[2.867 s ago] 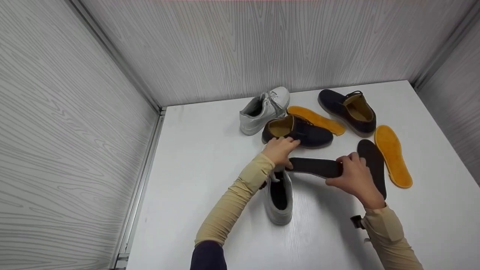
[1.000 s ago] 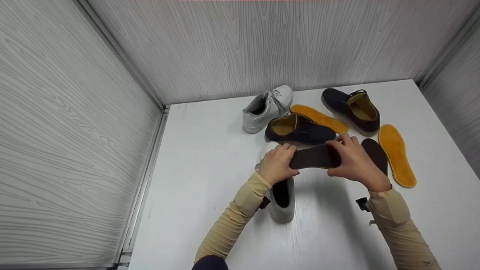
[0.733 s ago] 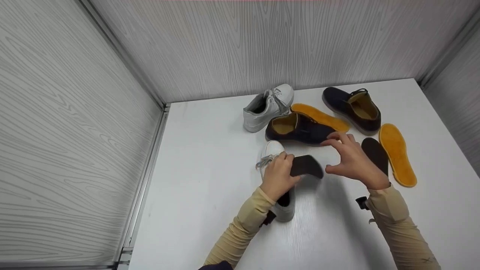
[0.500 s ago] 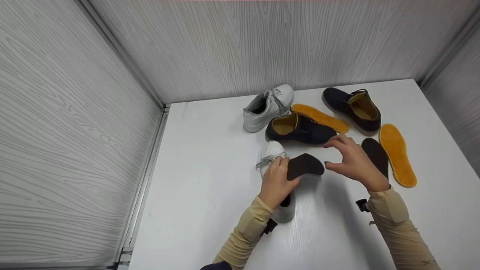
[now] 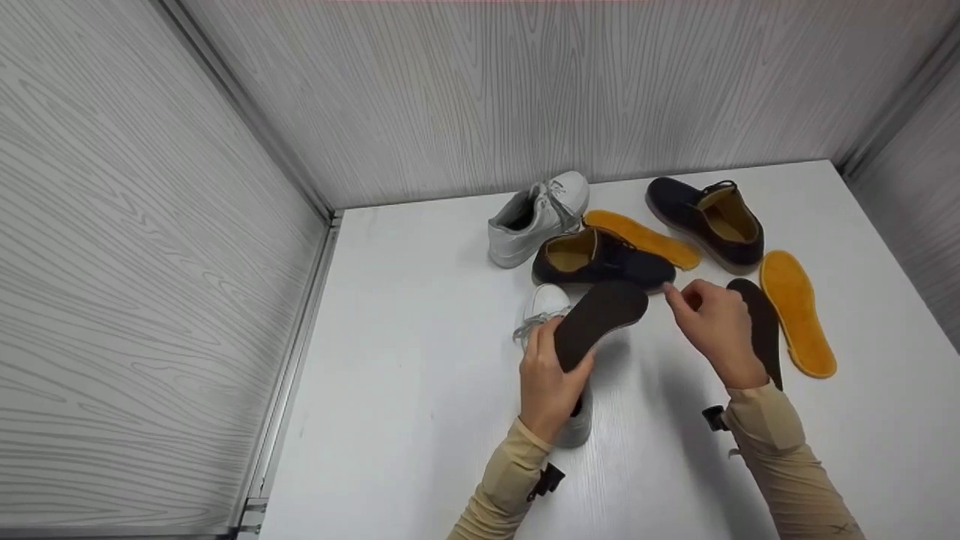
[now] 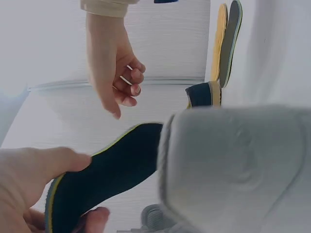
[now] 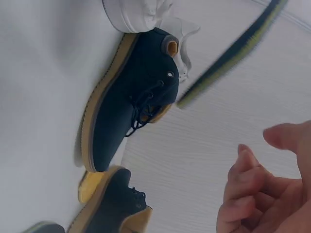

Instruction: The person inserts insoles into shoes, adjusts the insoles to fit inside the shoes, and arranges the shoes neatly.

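My left hand point(image 5: 544, 386) grips one end of a dark insole point(image 5: 600, 322), thumb on one edge and fingers on the other. The insole's free end points up and to the right; the left wrist view shows the insole's point(image 6: 116, 170) yellowish edge. Beneath that hand stands a white sneaker point(image 5: 550, 300) with grey laces, its opening mostly hidden. To the right of the insole, my right hand point(image 5: 712, 326) is in the air, holding nothing. Its fingers are loosely curled, with the thumb apart, as the right wrist view also shows of the hand point(image 7: 262, 189).
Behind the hands lie a navy shoe point(image 5: 637, 268), another white sneaker point(image 5: 514, 244) and an orange insole point(image 5: 645, 238). A second navy shoe point(image 5: 675, 199) stands at the back right. A second dark insole point(image 5: 763, 330) and an orange one point(image 5: 799, 315) lie at the right.
Both hands held the dark insole between them; the right hand has let go, and its fingers have curled in. The left hand has turned, swinging the insole's free end upward.
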Available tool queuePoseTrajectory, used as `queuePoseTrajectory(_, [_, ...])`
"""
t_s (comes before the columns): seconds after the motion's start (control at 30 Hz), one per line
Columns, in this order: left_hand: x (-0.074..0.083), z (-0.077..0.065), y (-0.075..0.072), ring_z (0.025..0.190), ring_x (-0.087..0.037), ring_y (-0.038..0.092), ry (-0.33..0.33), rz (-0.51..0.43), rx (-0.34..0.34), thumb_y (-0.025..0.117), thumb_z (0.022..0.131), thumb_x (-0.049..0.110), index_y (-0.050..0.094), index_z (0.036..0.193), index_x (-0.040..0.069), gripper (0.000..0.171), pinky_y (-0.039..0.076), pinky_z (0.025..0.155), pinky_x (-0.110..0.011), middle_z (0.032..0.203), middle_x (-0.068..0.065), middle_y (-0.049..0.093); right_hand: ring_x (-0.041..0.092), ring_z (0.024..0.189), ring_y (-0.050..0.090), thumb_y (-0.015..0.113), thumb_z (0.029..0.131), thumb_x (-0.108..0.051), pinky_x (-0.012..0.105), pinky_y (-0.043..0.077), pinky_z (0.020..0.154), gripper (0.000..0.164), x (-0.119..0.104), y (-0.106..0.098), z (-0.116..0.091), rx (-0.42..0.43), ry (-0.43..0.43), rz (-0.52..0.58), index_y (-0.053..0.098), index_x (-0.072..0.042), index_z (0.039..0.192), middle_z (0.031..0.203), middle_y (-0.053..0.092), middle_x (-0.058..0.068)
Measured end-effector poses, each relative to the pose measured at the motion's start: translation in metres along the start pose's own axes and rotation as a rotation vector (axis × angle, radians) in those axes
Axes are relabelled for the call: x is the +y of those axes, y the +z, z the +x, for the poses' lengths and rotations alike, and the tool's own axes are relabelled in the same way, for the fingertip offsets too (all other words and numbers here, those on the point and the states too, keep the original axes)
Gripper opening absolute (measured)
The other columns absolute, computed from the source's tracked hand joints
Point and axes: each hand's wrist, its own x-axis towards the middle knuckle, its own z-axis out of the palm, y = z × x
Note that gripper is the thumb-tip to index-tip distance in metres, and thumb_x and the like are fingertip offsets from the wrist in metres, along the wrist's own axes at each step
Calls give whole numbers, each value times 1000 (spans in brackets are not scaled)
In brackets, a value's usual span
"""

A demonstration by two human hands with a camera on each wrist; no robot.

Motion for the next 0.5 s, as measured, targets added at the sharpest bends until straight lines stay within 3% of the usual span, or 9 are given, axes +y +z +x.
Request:
queuePoseTrajectory(0.13, [2,-7,5,102,-25,62,-22,-32,56,86,75,18,59,119,0,55,52,88,-38,109,-10,60,20,51,51,56,98,-48,32,40,51,51,-3,7,-2,-148,109,149,70,-4,75,60,61,6])
queuePoseTrajectory(0.27, [6,-14,10,104,-24,61,-45,-50,87,87,74,18,59,119,-1,56,50,90,-38,110,-9,60,15,50,54,58,96,-50,27,44,48,56,-8,16,-5,-308,260,421,72,4,96,67,67,11])
queuePoseTrajectory(0.37, [7,-18,13,103,-23,60,-56,-52,103,88,73,17,59,119,-1,57,50,90,-37,110,-9,60,13,51,57,65,95,-42,25,46,48,53,-12,22,-7,-346,357,607,64,8,111,72,70,14])
queuePoseTrajectory(0.5, [9,-23,15,102,-21,59,-59,-55,126,88,73,17,58,121,0,59,50,88,-37,108,-8,59,14,55,63,71,93,-30,26,51,50,51,-15,31,-10,-317,423,712,51,8,122,76,72,12])
